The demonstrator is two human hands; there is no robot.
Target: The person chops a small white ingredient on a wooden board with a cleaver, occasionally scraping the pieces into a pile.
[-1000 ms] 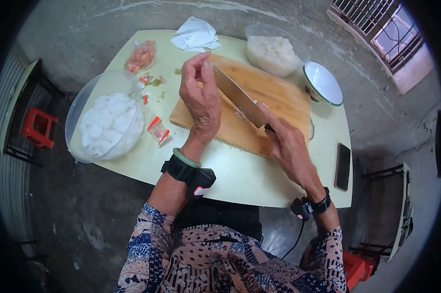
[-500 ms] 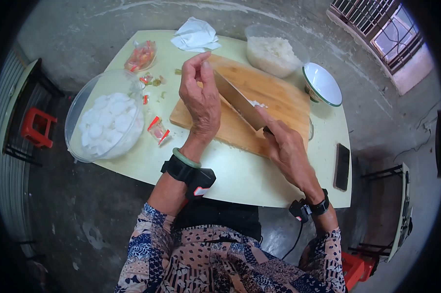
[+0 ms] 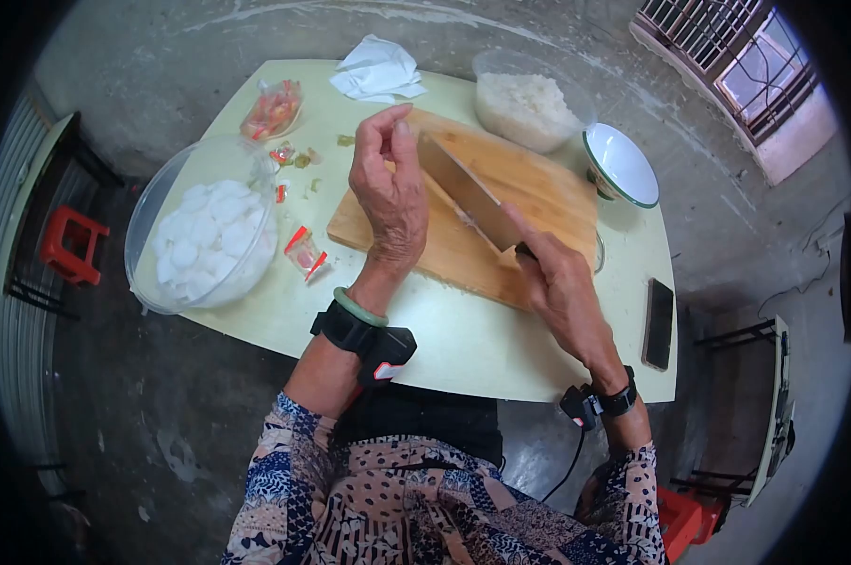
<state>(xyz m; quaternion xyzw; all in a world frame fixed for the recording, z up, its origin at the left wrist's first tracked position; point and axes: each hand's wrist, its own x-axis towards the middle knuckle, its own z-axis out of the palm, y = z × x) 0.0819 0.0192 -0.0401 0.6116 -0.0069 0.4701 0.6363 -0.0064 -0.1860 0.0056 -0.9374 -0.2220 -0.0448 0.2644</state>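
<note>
The knife (image 3: 468,193) is a broad, rectangular cleaver with a dull grey steel blade. It is tilted over the wooden chopping board (image 3: 538,184), its tip pointing away from the person and its handle hidden inside the right hand (image 3: 562,282). The right fingers (image 3: 529,247) are wrapped tight around that handle, with one laid forward against the heel of the blade. The blade's lower edge is at the board's surface, near the board's middle.

The left hand (image 3: 392,198) is raised just beside the far end of the blade, back of the hand toward the camera. Its thumb and forefinger (image 3: 388,127) are pressed together at the tips and the other fingers are curled in behind. Whether anything small sits in that pinch cannot be told.

The board lies on a pale yellow desk (image 3: 463,344). Left of it are torn red wrappers (image 3: 306,250) and a clear bowl (image 3: 152,212) of white round pieces. Beyond the board stand a tub of chopped white bits (image 3: 524,99) and an empty white bowl (image 3: 623,160) with a green rim. A white tissue (image 3: 378,68) lies at the far edge and a dark phone (image 3: 659,323) at the right.
</note>
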